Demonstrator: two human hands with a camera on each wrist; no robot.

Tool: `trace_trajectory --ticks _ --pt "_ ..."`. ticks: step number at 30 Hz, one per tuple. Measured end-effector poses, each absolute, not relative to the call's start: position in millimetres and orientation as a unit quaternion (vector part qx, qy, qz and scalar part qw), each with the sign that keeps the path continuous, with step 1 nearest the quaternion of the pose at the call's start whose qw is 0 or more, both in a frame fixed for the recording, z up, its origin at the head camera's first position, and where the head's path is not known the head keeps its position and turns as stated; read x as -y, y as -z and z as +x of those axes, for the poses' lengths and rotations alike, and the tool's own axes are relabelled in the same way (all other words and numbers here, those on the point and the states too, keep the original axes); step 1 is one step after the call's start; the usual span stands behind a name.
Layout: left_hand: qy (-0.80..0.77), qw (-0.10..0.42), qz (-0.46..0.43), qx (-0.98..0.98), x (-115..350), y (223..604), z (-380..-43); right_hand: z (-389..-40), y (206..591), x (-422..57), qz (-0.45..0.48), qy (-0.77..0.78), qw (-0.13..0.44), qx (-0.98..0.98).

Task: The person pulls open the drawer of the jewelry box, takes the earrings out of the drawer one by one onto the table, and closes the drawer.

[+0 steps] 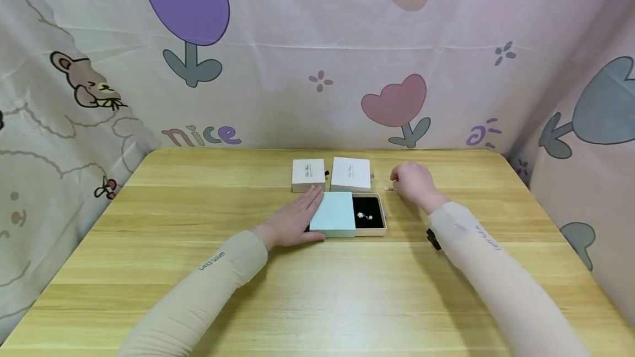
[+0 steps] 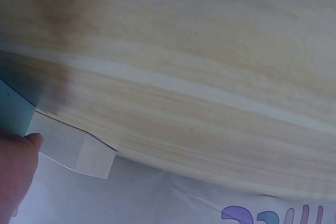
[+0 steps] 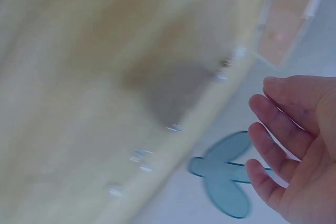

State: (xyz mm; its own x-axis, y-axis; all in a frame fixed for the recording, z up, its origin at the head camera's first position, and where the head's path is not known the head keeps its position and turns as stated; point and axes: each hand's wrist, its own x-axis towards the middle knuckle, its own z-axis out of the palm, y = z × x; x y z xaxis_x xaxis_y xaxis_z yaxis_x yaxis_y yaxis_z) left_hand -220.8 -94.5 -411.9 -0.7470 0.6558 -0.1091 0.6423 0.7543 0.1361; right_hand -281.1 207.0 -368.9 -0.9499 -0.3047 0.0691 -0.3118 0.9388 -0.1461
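Observation:
My left hand (image 1: 295,219) holds the left end of a light blue jewelry box (image 1: 333,214), thumb along its front side and fingers at its back left corner. From the box's right end a cream drawer (image 1: 369,232) sticks out, lined in black, with small white and silver jewelry (image 1: 364,216) inside. My right hand (image 1: 415,183) hovers over the table to the right. Its fingers are loosely bent and hold nothing in the right wrist view. Small shiny jewelry pieces (image 1: 388,188) lie just left of it; several more, blurred (image 3: 140,157), show in the right wrist view.
Behind the blue box stand two white boxes, a smaller one (image 1: 308,174) on the left and a larger one (image 1: 350,172) beside it, each with a small tab at the right. The wooden table (image 1: 317,302) ends at a printed cloth backdrop (image 1: 278,87).

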Motion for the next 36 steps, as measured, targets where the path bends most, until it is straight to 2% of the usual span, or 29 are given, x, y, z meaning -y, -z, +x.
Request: trace_trajectory --ticks 7,15,36 --pt "-0.047 0.068 0.349 -0.934 95 413 -221 -260 345 -191 0.22 -0.084 0.026 0.972" --pt "-0.044 0.076 0.351 -0.932 95 411 -221 -235 352 -172 0.3 -0.081 -0.046 0.95" --pt "-0.051 0.077 0.349 -0.933 95 409 -219 -218 373 -160 0.345 -0.021 0.021 0.938"
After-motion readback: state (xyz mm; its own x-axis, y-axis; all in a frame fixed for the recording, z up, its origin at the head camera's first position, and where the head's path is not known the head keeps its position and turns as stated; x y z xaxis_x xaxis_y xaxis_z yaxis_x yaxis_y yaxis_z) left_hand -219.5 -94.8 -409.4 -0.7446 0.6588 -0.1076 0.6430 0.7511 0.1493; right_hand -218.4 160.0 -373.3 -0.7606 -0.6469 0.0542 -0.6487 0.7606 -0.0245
